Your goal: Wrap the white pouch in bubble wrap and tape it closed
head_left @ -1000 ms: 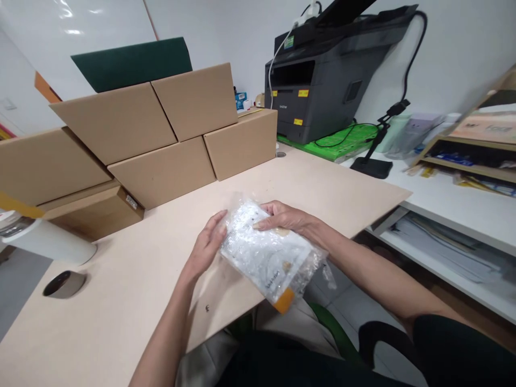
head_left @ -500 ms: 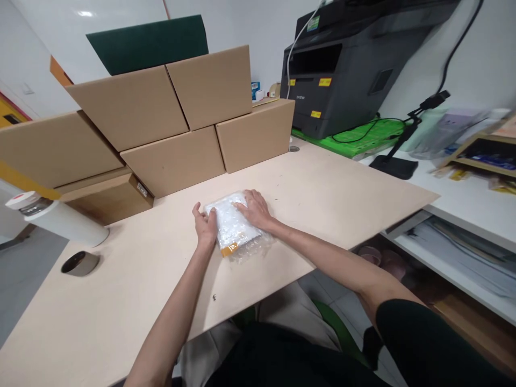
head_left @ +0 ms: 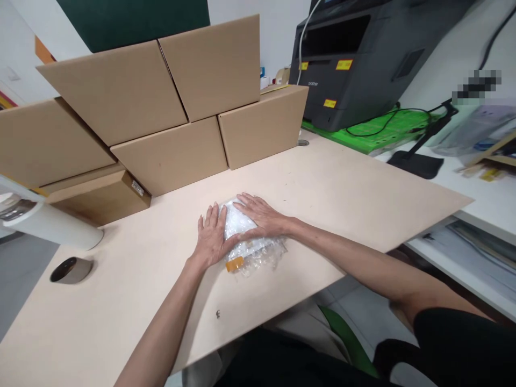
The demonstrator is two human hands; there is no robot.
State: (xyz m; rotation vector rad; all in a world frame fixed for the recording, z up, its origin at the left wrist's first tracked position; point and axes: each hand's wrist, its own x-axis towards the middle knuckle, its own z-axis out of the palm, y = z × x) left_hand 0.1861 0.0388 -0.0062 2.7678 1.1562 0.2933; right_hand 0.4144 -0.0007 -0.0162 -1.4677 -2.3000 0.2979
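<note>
A flat white package in clear bubble wrap (head_left: 237,221) lies on the wooden table (head_left: 322,183) in front of me. My left hand (head_left: 213,236) rests flat on its left side with the fingers stretched out. Across its right side lies my right hand (head_left: 260,216), also flat with fingers spread. The two thumbs come close together over the middle of the package. A strip of orange tape (head_left: 234,264) shows at the near left corner, and loose crinkled wrap sticks out along the near edge. Parts of the package are hidden under both hands.
Stacked cardboard boxes (head_left: 169,156) line the back of the table. At the left stand a white bottle (head_left: 64,223) and a dark cup (head_left: 72,270). A black printer (head_left: 342,80) sits on a green base (head_left: 374,131) at the back right, beside a black stand (head_left: 417,164).
My left hand has gone from holding the package's left edge to lying flat on top. The right hand has spread over its right side. The camera view has shifted closer.
</note>
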